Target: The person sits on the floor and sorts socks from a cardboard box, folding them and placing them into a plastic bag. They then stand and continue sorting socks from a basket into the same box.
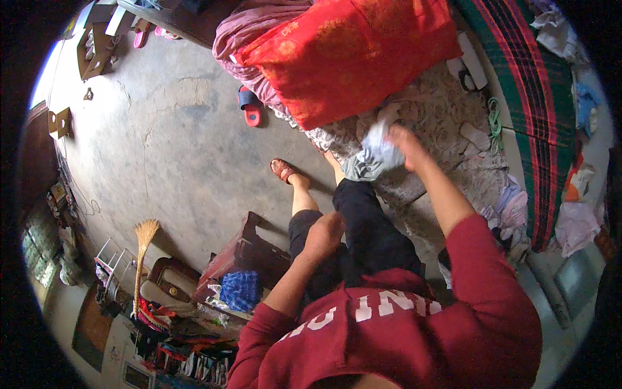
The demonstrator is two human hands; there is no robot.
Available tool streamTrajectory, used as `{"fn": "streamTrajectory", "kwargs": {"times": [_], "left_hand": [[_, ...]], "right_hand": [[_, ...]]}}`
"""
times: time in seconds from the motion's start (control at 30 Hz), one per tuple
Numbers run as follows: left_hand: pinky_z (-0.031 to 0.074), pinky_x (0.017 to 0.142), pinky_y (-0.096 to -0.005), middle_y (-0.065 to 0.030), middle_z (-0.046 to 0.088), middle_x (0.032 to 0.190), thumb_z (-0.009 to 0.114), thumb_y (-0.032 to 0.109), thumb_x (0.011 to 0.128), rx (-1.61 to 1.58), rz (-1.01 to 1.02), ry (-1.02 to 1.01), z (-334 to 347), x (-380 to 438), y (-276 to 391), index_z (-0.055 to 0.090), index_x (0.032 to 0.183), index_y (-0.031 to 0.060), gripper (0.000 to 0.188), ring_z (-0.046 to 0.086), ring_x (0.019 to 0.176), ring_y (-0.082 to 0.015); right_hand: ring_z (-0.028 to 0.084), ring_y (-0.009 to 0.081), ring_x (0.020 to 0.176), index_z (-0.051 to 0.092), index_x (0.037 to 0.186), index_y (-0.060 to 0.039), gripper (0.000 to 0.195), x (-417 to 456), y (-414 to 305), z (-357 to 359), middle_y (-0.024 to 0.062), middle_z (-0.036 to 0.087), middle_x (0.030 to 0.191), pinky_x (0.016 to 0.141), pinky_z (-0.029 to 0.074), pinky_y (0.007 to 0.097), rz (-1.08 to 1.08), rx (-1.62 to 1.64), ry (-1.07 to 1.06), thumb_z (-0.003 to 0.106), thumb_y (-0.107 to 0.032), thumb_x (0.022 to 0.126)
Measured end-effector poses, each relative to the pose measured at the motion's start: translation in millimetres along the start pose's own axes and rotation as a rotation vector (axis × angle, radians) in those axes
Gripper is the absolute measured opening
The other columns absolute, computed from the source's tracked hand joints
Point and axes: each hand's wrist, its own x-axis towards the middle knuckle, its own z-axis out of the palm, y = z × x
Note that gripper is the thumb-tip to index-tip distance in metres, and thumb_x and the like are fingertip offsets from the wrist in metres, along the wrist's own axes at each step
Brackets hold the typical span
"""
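My right hand [407, 146] is at a pale blue-grey cloth [373, 154], which is blurred by motion; whether the fingers grip it cannot be told. The cloth lies beside my knee, over the edge of a surface with a patterned brown cover [427, 112]. Over my thigh is my left hand [324, 234], its fingers curled and turned away, so what they hold is hidden. A red patterned fabric [354, 58] lies beyond the cloth, next to a crumpled mauve fabric [243, 36].
On the concrete floor [194, 131] lie a red and blue slipper [250, 107] and a small open box [59, 123]. A straw broom [144, 238] stands left of a dark red wooden piece of furniture [243, 248]. A green striped textile [529, 121] runs along the right.
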Motion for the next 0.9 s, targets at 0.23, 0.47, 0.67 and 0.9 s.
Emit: {"fn": "streamTrajectory", "kwargs": {"times": [0.23,0.47,0.67,0.9], "left_hand": [[0.045,0.095,-0.0429,-0.0151,0.051,0.126,0.064,0.005,0.073,0.259,0.481,0.198,-5.9,28.3,75.6,0.052,0.128,0.0127,0.057,0.054,0.111,-0.0353],[0.048,0.073,-0.0508,-0.0206,0.063,0.091,0.061,0.023,0.084,0.363,0.149,-0.051,26.1,34.3,47.0,0.053,0.101,0.0067,0.025,0.061,0.084,-0.0432],[0.049,0.068,-0.0494,-0.0224,0.063,0.090,0.056,0.018,0.090,0.340,-0.001,0.022,11.9,33.4,18.6,0.055,0.099,0.0072,0.014,0.061,0.083,-0.0445],[0.051,0.072,-0.0442,-0.0207,0.065,0.093,0.058,0.013,0.088,0.121,0.023,0.059,15.7,-3.0,1.2,0.062,0.103,0.0079,0.017,0.064,0.085,-0.0399]], "right_hand": [[0.057,0.0071,0.084,0.064,0.099,-0.0049,0.014,-180.3,11.5,6.5,-0.0012,0.063,0.089,0.075,0.046,0.0247,0.256,-0.313,-0.494,0.069,-0.009,0.086],[0.061,0.0159,0.078,0.060,0.094,-0.0066,0.007,-62.2,-20.7,-52.0,0.0038,0.063,0.087,0.073,0.049,0.0330,-0.024,0.127,0.077,0.061,-0.013,0.092],[0.063,0.0215,0.087,0.063,0.097,-0.0076,0.018,91.0,-22.3,-76.1,0.0056,0.066,0.094,0.076,0.051,0.0380,0.072,0.268,0.358,0.059,-0.024,0.091],[0.063,0.0206,0.097,0.062,0.114,-0.0065,0.027,26.3,-28.9,-49.2,0.0074,0.066,0.111,0.084,0.051,0.0361,-0.269,0.227,0.225,0.059,-0.021,0.092]]}}
